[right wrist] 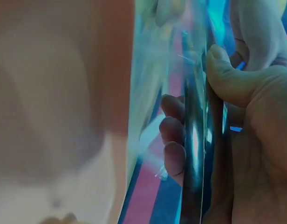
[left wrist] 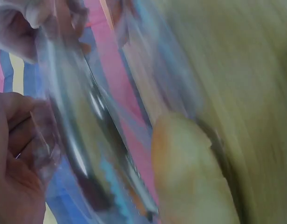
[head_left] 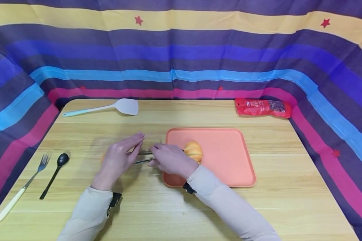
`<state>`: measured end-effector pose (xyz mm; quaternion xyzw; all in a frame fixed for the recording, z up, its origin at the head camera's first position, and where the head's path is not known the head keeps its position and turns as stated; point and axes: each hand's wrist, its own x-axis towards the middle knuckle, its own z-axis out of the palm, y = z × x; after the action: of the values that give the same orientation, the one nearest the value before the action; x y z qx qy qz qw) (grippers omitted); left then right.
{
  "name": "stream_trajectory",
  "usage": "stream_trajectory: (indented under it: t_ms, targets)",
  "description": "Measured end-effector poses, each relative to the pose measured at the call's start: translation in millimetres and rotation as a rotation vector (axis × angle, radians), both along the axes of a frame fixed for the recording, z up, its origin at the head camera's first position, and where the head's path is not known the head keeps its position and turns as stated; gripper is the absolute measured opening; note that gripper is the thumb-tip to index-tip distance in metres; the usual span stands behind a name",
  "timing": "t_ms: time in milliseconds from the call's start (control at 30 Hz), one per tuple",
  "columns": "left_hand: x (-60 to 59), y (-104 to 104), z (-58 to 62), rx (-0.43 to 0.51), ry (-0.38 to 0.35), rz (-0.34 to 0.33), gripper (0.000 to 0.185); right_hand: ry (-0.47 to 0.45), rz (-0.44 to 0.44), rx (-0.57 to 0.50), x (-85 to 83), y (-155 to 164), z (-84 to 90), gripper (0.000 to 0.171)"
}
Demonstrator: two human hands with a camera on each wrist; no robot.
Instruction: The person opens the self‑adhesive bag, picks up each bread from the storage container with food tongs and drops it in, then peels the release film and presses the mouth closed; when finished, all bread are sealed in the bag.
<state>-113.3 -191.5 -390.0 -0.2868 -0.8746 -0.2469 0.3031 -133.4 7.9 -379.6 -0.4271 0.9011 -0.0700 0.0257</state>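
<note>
Metal tongs (head_left: 144, 157): we see two thin, shiny steel arms running almost level above the desk (head_left: 181, 207), between the two hands; in the right wrist view they show as a dark, glossy bar with bright glints.
Bread roll (head_left: 193, 151): golden-orange, rounded and ribbed, it sits at the left part of the tray, right at the far end of the tongs; we cannot tell whether the tips touch it.
Right hand (head_left: 170, 160): we see its thumb and curled fingers clasped round the tongs' arms, over the tray's left edge.
Left hand (head_left: 118, 160): fingers stretched out and held together, their tips at the near end of the tongs; a clear plastic wrap shows around it in the left wrist view, which is badly blurred.
Tray (head_left: 229, 157): salmon-pink, rectangular, with rounded corners, at the middle of the desk.
Spatula (head_left: 108, 107): pale head, light blue handle, far left.
Fork (head_left: 22, 187) and black spoon (head_left: 54, 175): side by side, near left.
Red packet (head_left: 262, 107): far right corner.
</note>
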Motion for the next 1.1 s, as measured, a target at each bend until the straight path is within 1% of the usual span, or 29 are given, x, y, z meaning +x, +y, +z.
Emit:
stream_trajectory:
  t_ms: [100,233,400,533,633,867,1033,1100]
  targets:
    - [-1.1,-3,-0.5,0.017,-0.051,-0.01,0.034,-0.02,-0.022,0.014,0.1,6,5.4,0.038]
    - [-2.7,-8,-1.8,0.038,-0.088,-0.024,0.032,-0.03,-0.038,0.017,-0.5,16,12.1,0.037]
    - [-4.2,-13,-2.9,0.065,-0.098,-0.029,0.029,-0.022,-0.078,0.002,-1.1,33,17.9,0.033]
    - [-3.8,-15,-2.4,0.076,-0.103,-0.024,0.029,-0.032,-0.112,-0.004,0.9,52,23.1,0.036]
    - [-3.5,-16,-1.7,0.079,-0.11,-0.02,0.028,-0.047,-0.139,-0.024,3.3,69,28.2,0.04]
    - [-4.1,-18,-2.1,0.086,-0.138,-0.023,0.028,-0.036,-0.191,-0.075,10.9,102,38.1,0.035]
    - [-4.0,-19,-3.0,0.081,-0.138,-0.015,0.028,-0.059,-0.252,-0.107,15.6,122,44.1,0.034]
    - [-4.1,-19,-2.7,0.08,-0.14,-0.011,0.028,-0.081,-0.28,-0.117,16.6,131,46.4,0.032]
